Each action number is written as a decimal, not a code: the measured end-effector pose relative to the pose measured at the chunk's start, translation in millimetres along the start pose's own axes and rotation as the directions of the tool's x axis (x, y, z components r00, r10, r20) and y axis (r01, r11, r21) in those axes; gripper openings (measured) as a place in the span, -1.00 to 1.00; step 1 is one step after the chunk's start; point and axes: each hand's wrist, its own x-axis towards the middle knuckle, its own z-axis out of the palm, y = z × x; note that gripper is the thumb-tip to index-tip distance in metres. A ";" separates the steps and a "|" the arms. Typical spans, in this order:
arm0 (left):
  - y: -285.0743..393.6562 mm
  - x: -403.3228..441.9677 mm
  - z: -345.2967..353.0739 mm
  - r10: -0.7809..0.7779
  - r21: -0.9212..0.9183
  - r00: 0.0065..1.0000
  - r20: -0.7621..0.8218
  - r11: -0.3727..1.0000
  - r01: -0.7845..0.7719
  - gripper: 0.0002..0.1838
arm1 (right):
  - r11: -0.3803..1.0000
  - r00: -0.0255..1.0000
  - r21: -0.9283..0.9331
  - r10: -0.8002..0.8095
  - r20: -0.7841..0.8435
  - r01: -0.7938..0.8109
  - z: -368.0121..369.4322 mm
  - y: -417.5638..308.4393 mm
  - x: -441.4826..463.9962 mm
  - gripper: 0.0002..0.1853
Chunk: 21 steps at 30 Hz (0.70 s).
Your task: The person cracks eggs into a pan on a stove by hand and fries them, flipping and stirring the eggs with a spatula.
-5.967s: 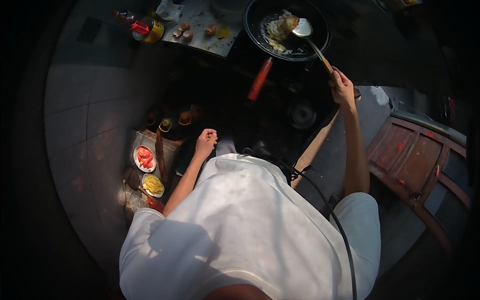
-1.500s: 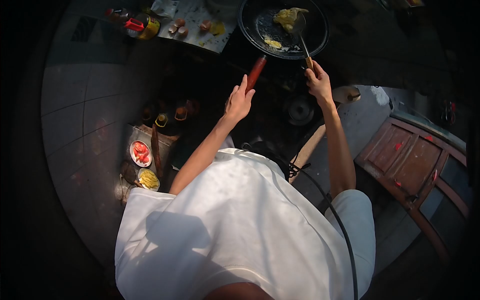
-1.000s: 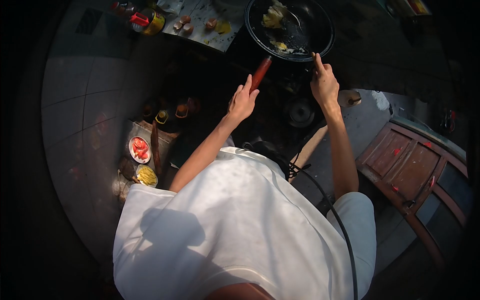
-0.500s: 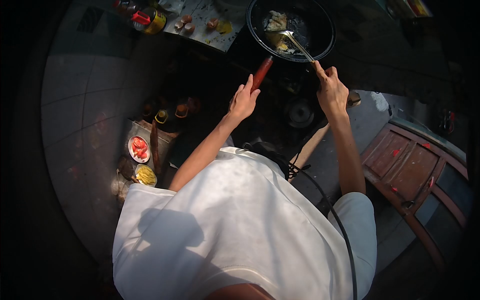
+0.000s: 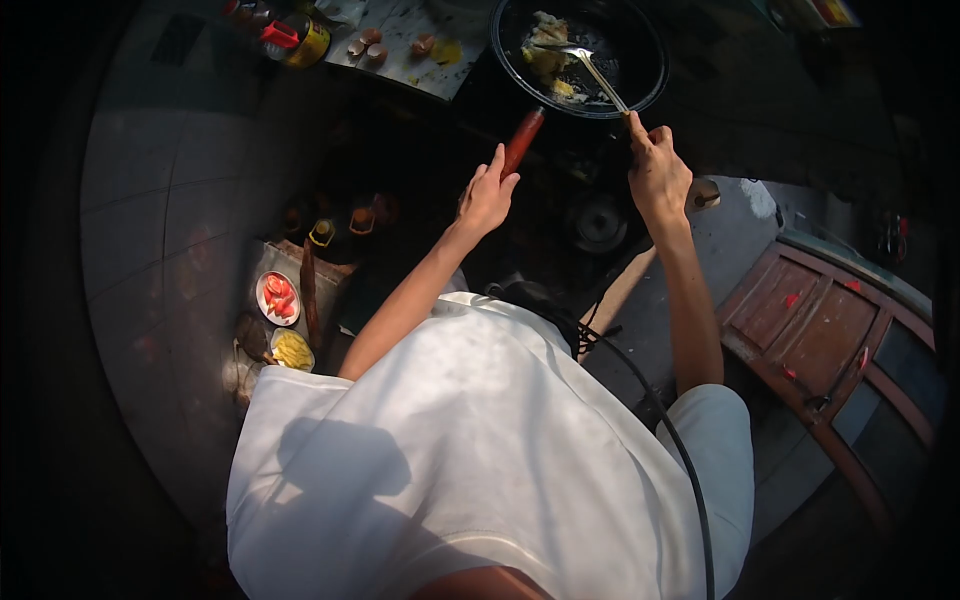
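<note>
My left hand (image 5: 487, 192) is wrapped round the reddish-brown handle of a dark frying pan (image 5: 648, 85) at the top of the view. In my right hand (image 5: 658, 172) is the handle of a metal spatula (image 5: 601, 80), gripped from above. The spatula's blade lies inside the pan, touching the fried egg (image 5: 549, 60). The egg is a whitish and yellow mass on the pan's left side, with smaller bits below it.
Cracked eggshells (image 5: 372, 44) and a yellow spill (image 5: 446, 52) lie on the counter (image 5: 410, 76) beside a red-capped bottle (image 5: 300, 42). Lower left are a plate of cut tomatoes (image 5: 278, 296) and a bowl of yellow pieces (image 5: 292, 350). A reddish wooden door (image 5: 810, 325) is at right.
The spatula's blade has shifted slightly up and to the left in the pan, pushing the egg. My right hand has moved a little upward. My left hand stays on the handle.
</note>
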 end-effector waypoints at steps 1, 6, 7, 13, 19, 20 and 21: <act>0.3 -0.7 1.0 0.005 -0.002 1.000 -0.010 1.000 -0.005 -0.35 | 1.000 1.000 -0.005 0.000 0.014 0.000 3.3 0.7 0.3 -0.37; -0.3 1.0 2.1 0.020 -0.007 1.000 -0.011 1.000 -0.020 -0.34 | 0.997 0.997 -0.041 -0.070 0.045 0.071 9.0 -3.0 3.3 -0.42; -1.1 1.0 2.6 0.031 -0.004 0.999 -0.024 0.999 -0.031 -0.34 | 0.996 0.996 -0.035 -0.081 0.025 0.082 8.4 -2.4 3.3 -0.42; -1.3 3.1 -1.6 -0.008 -0.023 1.000 0.005 1.000 0.008 -0.34 | 0.990 0.989 -0.028 -0.139 -0.051 0.137 -14.2 2.6 -10.0 -0.44; -2.1 1.1 -0.6 0.007 -0.006 1.000 0.000 1.000 -0.007 -0.34 | 0.984 0.981 -0.067 -0.173 -0.089 0.167 -12.1 7.4 -13.9 -0.48; -2.5 1.4 -2.8 -0.007 -0.008 1.000 0.026 1.000 0.007 -0.34 | 0.994 0.994 -0.040 -0.104 -0.031 0.103 -17.5 7.8 -13.8 -0.50; -2.1 1.8 -3.8 -0.007 -0.006 1.000 0.025 1.000 0.007 -0.34 | 0.999 0.999 -0.017 -0.036 0.029 0.037 -20.7 9.6 -13.4 -0.53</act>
